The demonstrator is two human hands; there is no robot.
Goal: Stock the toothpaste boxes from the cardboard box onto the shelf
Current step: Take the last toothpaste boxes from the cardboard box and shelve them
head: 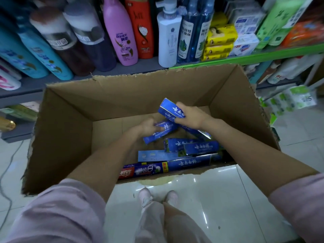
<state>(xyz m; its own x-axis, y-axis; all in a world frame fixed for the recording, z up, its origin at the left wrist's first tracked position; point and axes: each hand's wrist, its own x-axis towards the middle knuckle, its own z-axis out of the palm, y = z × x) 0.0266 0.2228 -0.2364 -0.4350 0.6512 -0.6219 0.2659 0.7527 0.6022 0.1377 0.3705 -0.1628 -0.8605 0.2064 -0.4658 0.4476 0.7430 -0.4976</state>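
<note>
A brown corrugated cardboard box (70,130) with ragged torn edges stands open on the glossy tiled floor (210,199), holding a loose heap of long, rectangular blue toothpaste boxes (191,149) along its near side. Both hands reach inside. The right hand (190,117) curls around two stacked blue cartons (171,109), lifted clear of the heap. The left hand (149,128) grips a single blue carton (160,132), tilted, lower in the box. Beyond the box, the shelf (122,71) carries smooth plastic shampoo bottles (121,32) upright.
</note>
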